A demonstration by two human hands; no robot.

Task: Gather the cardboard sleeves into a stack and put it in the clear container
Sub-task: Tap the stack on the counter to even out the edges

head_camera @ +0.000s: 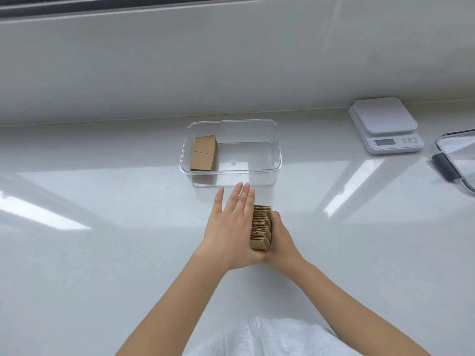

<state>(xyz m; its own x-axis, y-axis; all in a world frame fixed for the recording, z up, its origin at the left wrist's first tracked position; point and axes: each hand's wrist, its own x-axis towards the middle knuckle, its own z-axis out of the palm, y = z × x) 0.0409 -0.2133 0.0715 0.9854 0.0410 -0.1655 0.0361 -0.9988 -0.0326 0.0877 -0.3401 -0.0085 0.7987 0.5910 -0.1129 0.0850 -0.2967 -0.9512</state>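
A stack of brown cardboard sleeves [261, 227] stands on edge on the white counter, pressed between my two hands. My left hand [231, 227] lies flat against the stack's left side, fingers straight and together. My right hand [281, 237] cups its right side, partly hidden behind the sleeves. Just beyond my fingertips stands the clear container [275, 165], open at the top. Inside it, against the left wall, leans another stack of sleeves [203, 156].
A white kitchen scale [385, 124] sits at the back right by the wall. At the right edge lies a clear lid [460, 160] with a dark clip. The white counter [102, 253] runs wide to the left.
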